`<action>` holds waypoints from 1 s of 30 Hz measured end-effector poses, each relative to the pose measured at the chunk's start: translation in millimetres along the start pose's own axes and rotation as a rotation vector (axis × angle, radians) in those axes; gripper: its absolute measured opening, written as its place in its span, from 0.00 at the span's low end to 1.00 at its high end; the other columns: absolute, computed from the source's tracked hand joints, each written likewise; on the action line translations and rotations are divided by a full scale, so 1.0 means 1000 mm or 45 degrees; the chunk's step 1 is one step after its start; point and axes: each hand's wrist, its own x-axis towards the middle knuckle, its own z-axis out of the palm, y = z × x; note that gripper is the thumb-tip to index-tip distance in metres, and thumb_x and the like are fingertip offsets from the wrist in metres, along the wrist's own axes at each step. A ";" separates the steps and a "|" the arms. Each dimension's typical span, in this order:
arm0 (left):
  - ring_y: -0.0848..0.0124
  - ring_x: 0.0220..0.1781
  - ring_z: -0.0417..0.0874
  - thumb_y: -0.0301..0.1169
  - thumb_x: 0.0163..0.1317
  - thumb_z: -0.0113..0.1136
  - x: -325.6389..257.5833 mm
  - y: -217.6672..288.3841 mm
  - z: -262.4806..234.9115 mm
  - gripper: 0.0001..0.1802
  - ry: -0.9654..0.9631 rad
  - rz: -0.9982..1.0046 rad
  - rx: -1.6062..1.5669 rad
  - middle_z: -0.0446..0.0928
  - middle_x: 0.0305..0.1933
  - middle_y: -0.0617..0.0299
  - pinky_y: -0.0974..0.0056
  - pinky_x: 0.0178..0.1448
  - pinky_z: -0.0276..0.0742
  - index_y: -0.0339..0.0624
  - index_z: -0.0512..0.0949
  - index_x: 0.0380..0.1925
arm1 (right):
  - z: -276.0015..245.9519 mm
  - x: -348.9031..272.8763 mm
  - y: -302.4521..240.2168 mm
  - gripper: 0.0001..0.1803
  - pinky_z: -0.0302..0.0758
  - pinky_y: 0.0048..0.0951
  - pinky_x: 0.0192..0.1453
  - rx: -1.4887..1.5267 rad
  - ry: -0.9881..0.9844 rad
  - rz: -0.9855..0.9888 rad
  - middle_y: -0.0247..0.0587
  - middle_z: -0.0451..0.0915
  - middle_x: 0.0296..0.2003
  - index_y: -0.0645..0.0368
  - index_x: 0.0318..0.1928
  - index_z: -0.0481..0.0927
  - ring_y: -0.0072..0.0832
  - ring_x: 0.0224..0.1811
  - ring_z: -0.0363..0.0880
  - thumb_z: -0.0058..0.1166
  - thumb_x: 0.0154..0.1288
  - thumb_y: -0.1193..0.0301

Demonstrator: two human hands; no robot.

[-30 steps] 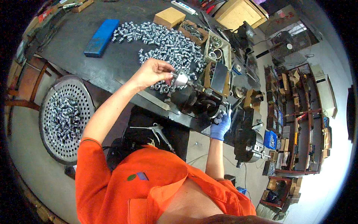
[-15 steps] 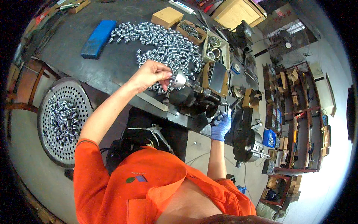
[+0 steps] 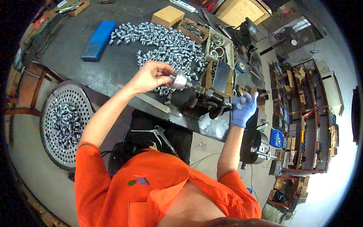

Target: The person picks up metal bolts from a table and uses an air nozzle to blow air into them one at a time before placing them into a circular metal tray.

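Since the earlier frames the left hand (image 3: 151, 76) has stayed at the machine's left end, its fingers now closed in a firm grip on the small silver metal fitting (image 3: 178, 80), which sits pressed against the end of the dark spindle (image 3: 198, 87) rather than being carried toward it. The right hand (image 3: 242, 109), in a blue glove, has lifted a little from the counter's near edge and now wraps around a handle (image 3: 237, 99) on the right side of the dark bench machine (image 3: 210, 102); its grip looks closed on that handle, though the glove is slightly blurred. Judging from this, the piece appears seated on the machine and the two hands are working together, one steadying the piece, the other working the lever. Just far of the left hand lies the broad heap of silver fittings (image 3: 166, 43) spread over the dark counter (image 3: 113, 68), with a blue flat box (image 3: 98, 40) further left and a cardboard box (image 3: 168, 16) at the far side. To the near left, off the counter, a round perforated tray (image 3: 81, 102) holds more of the same fittings.
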 end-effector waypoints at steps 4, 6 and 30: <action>0.74 0.31 0.79 0.16 0.52 0.56 0.002 -0.001 0.002 0.10 0.025 0.015 0.000 0.78 0.31 0.57 0.69 0.37 0.76 0.29 0.75 0.37 | -0.022 0.060 0.043 0.26 0.49 0.18 0.11 -0.112 -0.057 0.113 0.27 0.63 0.11 0.56 0.23 0.71 0.16 0.09 0.56 0.47 0.60 0.45; 0.74 0.31 0.79 0.16 0.52 0.57 0.003 -0.001 0.001 0.10 0.023 0.005 -0.014 0.78 0.31 0.57 0.69 0.37 0.76 0.29 0.75 0.37 | -0.055 0.081 0.070 0.17 0.54 0.15 0.11 -0.112 -0.104 0.382 0.25 0.67 0.17 0.51 0.28 0.73 0.13 0.12 0.59 0.46 0.64 0.53; 0.76 0.19 0.76 0.32 0.59 0.56 0.000 -0.001 0.004 0.12 0.145 -0.107 0.210 0.76 0.21 0.61 0.71 0.23 0.72 0.30 0.77 0.28 | -0.010 0.031 0.023 0.13 0.53 0.16 0.12 -0.020 -0.096 -0.013 0.26 0.68 0.21 0.53 0.33 0.70 0.11 0.15 0.60 0.41 0.68 0.58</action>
